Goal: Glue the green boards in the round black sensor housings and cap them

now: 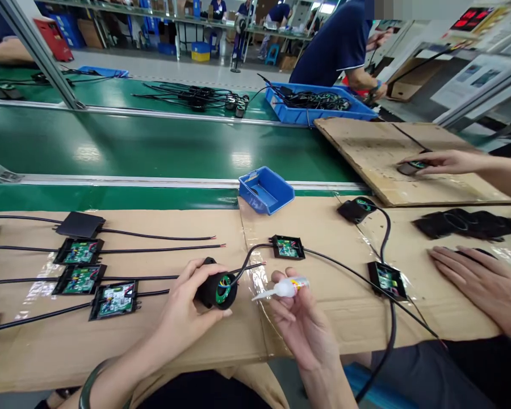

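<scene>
My left hand (191, 298) grips a black round housing (216, 288), its open end turned to the right and showing a green ring-shaped board with wires. A black cable runs from this housing to a small open black box (288, 247) with a green circuit board. In my right hand (302, 324), a small white glue bottle (287, 287) is held between the fingers, its thin nozzle pointing left toward the housing. The nozzle tip is apart from the housing. Left of my hands lie several open boxes with circuit boards (80, 250) on black cables, and one black covered box (80, 225).
A blue bin (266, 190) stands beyond my hands at the cardboard's far edge. On the right, a co-worker's hands (468, 284) rest near another housing (356, 209) and open box (387, 280). Behind runs a green conveyor (166, 145), with a cable-filled blue tray (323, 102) further back.
</scene>
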`<state>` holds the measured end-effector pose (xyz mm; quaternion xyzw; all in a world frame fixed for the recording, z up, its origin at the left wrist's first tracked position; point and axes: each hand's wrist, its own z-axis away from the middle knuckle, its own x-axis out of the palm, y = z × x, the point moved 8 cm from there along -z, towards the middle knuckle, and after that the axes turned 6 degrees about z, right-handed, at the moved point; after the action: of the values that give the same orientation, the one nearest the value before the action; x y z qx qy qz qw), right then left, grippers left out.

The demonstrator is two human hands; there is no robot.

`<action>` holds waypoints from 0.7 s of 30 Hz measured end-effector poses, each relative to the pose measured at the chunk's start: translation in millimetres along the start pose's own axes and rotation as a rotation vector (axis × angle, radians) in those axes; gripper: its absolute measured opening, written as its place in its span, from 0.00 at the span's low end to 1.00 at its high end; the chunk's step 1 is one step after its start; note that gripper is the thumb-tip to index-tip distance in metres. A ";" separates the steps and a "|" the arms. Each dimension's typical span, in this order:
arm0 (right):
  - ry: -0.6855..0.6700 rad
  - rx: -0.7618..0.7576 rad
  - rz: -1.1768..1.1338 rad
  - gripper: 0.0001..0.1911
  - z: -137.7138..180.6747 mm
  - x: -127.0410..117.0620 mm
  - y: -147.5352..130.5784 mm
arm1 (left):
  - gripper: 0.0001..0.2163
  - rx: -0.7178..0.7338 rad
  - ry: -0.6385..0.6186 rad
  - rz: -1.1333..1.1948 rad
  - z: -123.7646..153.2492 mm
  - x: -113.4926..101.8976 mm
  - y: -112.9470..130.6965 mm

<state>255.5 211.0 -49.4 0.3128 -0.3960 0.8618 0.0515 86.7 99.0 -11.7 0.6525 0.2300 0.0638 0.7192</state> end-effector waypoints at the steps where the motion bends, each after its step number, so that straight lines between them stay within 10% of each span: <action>1: -0.008 0.007 -0.024 0.16 0.5 2.3 0.2 | 0.23 0.000 0.007 -0.013 0.5 0.6 -0.1; 8: -0.090 -0.062 0.040 0.15 3.6 19.4 -9.3 | 0.24 0.051 0.046 -0.087 -0.2 0.6 6.6; 21: -0.056 -0.704 0.741 0.09 38.8 42.8 -50.4 | 0.28 0.130 0.073 -0.169 3.7 2.8 14.9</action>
<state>257.6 210.8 27.3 0.1383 -0.7478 0.6278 -0.1657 93.8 98.8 2.2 0.6733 0.3137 0.0116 0.6694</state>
